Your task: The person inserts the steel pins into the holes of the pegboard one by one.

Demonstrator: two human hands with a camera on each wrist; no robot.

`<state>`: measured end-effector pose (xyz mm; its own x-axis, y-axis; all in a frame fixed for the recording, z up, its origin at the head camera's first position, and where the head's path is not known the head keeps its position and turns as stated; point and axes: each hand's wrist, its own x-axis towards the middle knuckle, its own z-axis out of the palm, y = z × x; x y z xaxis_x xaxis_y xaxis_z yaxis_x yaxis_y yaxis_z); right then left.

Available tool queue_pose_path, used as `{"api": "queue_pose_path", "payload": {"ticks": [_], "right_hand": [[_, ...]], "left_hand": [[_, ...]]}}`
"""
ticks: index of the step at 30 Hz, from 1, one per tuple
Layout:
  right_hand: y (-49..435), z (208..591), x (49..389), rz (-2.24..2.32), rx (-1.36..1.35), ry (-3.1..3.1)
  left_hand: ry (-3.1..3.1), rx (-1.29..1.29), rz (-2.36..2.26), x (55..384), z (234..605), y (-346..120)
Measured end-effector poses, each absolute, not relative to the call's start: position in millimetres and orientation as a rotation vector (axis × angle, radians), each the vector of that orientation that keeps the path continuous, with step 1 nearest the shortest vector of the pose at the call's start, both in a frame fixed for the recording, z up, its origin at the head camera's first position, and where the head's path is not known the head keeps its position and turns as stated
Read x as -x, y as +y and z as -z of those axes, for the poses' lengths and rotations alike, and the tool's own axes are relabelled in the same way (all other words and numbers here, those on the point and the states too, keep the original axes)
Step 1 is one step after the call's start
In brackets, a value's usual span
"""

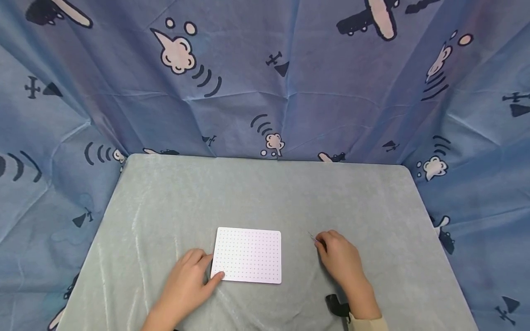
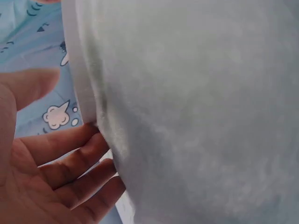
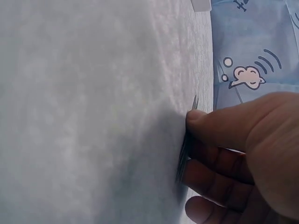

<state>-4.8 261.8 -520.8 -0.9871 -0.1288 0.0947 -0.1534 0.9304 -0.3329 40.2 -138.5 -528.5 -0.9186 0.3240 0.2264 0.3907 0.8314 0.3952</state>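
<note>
A white rectangular board (image 1: 248, 255) dotted with rows of small marks or holes lies flat on the cloth-covered table. My left hand (image 1: 186, 280) is at its left side, the thumb over the near-left corner and the index finger at the left edge. In the left wrist view, the fingers (image 2: 77, 158) touch the board's edge (image 2: 77, 60), while the thumb stands apart above. Right of the board, my right hand (image 1: 341, 257) pinches slim metal tweezers (image 3: 184, 156) between thumb and fingers. Two thin tips point away from the hand, low over the cloth.
Pale grey-green plush cloth covers the table (image 1: 269, 193). Blue printed curtains (image 1: 248, 82) hang behind it and on both sides. A black device (image 1: 337, 305) sits at the right wrist, near a beige sleeve (image 1: 366, 324).
</note>
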Motion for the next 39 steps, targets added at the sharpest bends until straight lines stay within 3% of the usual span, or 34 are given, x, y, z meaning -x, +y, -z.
{"api": "queue_pose_path", "payload": {"ticks": [21, 28, 39], "right_hand": [[268.8, 514.2, 4.8, -0.576, -0.177, -3.006], [266.7, 497.0, 8.7, -0.852, -0.118, -2.912], [224.0, 490.5, 18.8, -1.231, -0.359, -2.672]], "left_hand": [[-3.032, 0.592, 0.581, -37.3, 513.3, -135.9], [-3.058, 0.606, 0.565, -36.6, 513.4, -133.6], [-3.049, 0.607, 0.579, -38.4, 513.7, -133.1]]}}
